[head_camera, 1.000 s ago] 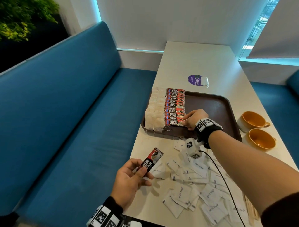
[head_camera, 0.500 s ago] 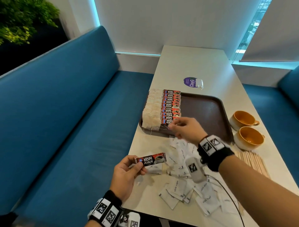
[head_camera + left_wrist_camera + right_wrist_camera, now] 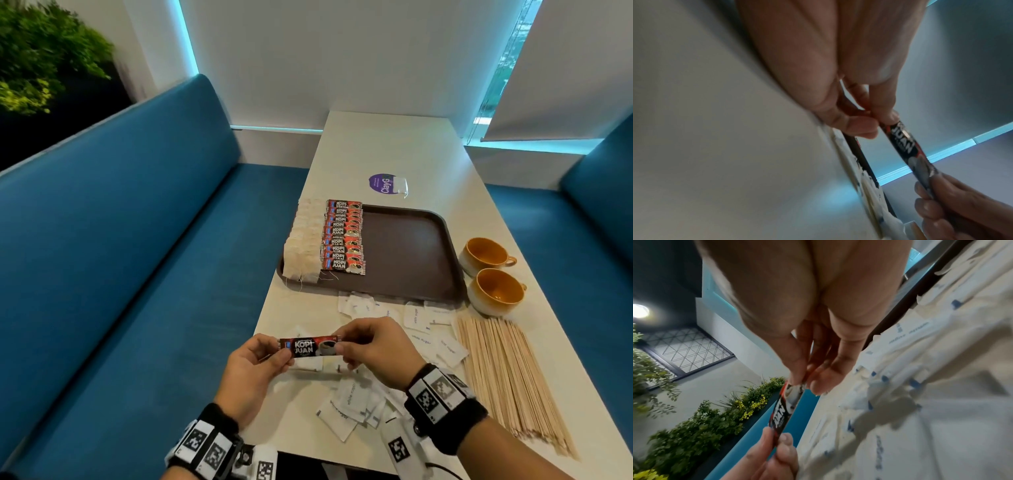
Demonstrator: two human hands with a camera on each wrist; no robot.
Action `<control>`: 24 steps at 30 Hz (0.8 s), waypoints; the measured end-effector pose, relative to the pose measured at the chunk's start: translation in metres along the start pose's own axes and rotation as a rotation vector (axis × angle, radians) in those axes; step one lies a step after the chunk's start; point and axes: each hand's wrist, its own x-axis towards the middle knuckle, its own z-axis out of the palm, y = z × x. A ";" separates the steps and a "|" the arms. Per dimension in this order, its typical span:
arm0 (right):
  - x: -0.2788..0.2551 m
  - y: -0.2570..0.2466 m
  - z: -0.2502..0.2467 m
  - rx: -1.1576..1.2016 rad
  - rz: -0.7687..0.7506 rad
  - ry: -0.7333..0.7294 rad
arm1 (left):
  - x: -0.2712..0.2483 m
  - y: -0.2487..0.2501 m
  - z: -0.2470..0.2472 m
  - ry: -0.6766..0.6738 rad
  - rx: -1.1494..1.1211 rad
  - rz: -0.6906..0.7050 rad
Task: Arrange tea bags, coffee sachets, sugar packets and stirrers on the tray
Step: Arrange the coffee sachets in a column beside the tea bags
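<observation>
Head view is showing the long white table (image 3: 387, 144) carrying a brown tray (image 3: 404, 253), which is lying well beyond both hands. Along the tray's left side a column of tea bags (image 3: 303, 246) is sitting packed edge to edge, and just beside it a column of red Kopi Juan coffee sachets (image 3: 343, 236) is running the same length; judging by this, the tea is done and the coffee is nearly done, while the right half of the tray is waiting bare. Off the tray, a bundle of wooden stirrers (image 3: 503, 373) is lying on the table near the right forearm, and loose white sugar packets (image 3: 349, 404) are lying scattered between the hands and the tray's near edge, so both groups are still looking untouched. Two orange cups (image 3: 493, 274) are standing just right of the tray. One more coffee sachet (image 3: 310, 346) is being held level above the sugar packets: the left hand (image 3: 253, 370) is pinching its left end between thumb and fingers, and the right hand (image 3: 373, 349) is pinching its right end likewise, so it is looking ready to join the coffee column
</observation>
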 end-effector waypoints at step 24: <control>0.167 -0.001 -0.080 -0.123 0.351 0.320 | 0.108 0.052 0.111 -0.521 1.452 0.144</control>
